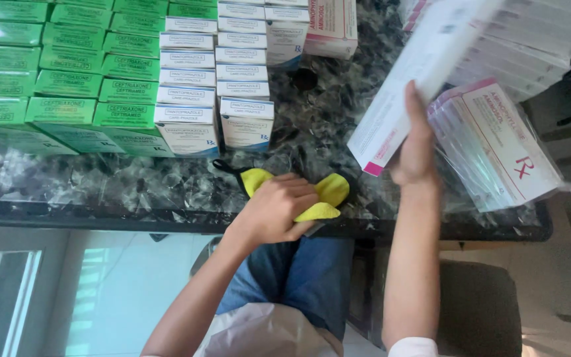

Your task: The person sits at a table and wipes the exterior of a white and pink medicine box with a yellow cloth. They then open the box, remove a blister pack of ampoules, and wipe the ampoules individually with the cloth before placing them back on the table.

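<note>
Yellow cloth (318, 198) is pressed flat on the dark marbled bench (133, 192) under the left hand (275, 210), whose fingers (299, 198) are curled down and closed on the cloth near the front edge. A white-and-pink box (398, 99) is held tilted off the bench by the right hand (414, 149), fingers laid flat against its underside; the thumb is hidden. Wrapped box bundles (503, 145) lie just right, green boxes (67, 79) and white boxes (219, 86) stacked at left. For a clean wipe, the box is best kept lifted clear while the cloth is drawn, under even pressure, across the freed patch, short of the stacks.
</note>
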